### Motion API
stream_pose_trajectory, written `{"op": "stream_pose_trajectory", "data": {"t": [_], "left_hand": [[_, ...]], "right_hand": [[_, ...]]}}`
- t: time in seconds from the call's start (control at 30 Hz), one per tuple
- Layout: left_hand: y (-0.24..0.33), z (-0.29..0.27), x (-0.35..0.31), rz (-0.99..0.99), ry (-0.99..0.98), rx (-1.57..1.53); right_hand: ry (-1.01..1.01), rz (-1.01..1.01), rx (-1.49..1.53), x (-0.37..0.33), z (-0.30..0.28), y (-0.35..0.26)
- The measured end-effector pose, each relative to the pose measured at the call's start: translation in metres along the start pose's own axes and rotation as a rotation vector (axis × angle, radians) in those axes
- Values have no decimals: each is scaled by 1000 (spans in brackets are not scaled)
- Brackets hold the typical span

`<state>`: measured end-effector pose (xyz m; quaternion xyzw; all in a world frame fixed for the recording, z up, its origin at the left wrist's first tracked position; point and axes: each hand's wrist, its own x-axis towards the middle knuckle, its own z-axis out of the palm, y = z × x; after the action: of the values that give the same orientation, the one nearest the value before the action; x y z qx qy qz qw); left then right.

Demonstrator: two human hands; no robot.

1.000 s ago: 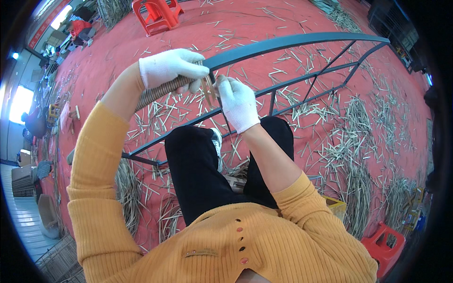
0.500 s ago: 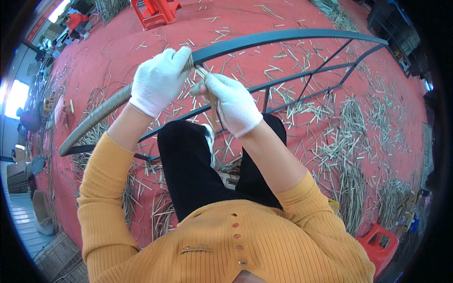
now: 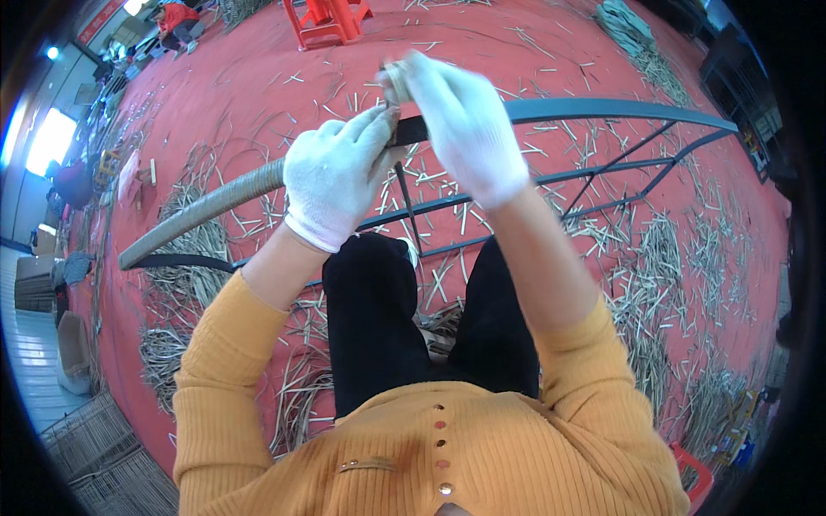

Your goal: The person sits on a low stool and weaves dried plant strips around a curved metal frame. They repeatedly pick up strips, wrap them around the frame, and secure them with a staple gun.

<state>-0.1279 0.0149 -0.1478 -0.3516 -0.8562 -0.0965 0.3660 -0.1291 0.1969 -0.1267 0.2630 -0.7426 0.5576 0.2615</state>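
Note:
A dark metal frame (image 3: 594, 107) with a curved top bar lies across in front of me, above my knees. Tan strips are wound tightly round the bar's left part (image 3: 215, 198); its right part is bare. My left hand (image 3: 335, 181), in a white knit glove, is closed round the bar where the winding ends. Just right of it and above the bar, my gloved right hand (image 3: 469, 129) pinches a tan fibre strip (image 3: 394, 82), its fingers blurred by motion. The strip runs down to the bar beside my left fingertips.
Loose tan strips litter the red floor, with thick bundles (image 3: 658, 301) at the right. A red plastic stool (image 3: 327, 26) stands ahead, another (image 3: 693, 477) at lower right. Greenish cloth (image 3: 624, 26) lies far right. A person in a red top (image 3: 176, 17) is far left.
My right hand has swung from below the bar to above it, carrying the strip. The left hand still holds the bar. The whole view has shifted, so the frame sits further right and lower.

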Motion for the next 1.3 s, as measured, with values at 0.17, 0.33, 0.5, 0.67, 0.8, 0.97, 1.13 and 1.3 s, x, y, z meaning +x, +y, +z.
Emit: {"op": "stream_pose_trajectory", "data": {"t": [0.17,0.33,0.5,0.67,0.8,0.97,1.13,1.3], "left_hand": [[-17,-10,21,-205,-308,-328],[-29,-17,30,-218,-462,-493],[-26,-17,25,-205,-433,-456],[-24,-17,21,-203,-417,-406],[-25,-12,20,-107,-248,-347],[-35,7,24,67,-253,-74],[-26,17,22,-21,-240,102],[-12,8,22,-141,-188,-135]], "right_hand": [[287,658,123,-76,36,0],[204,68,-103,-49,54,89],[158,-222,-210,-41,39,126],[84,34,-79,-45,47,117],[60,129,-34,-55,54,100],[127,608,297,-83,49,48],[183,707,832,-61,32,-7],[-35,809,350,-25,-14,-34]]}}
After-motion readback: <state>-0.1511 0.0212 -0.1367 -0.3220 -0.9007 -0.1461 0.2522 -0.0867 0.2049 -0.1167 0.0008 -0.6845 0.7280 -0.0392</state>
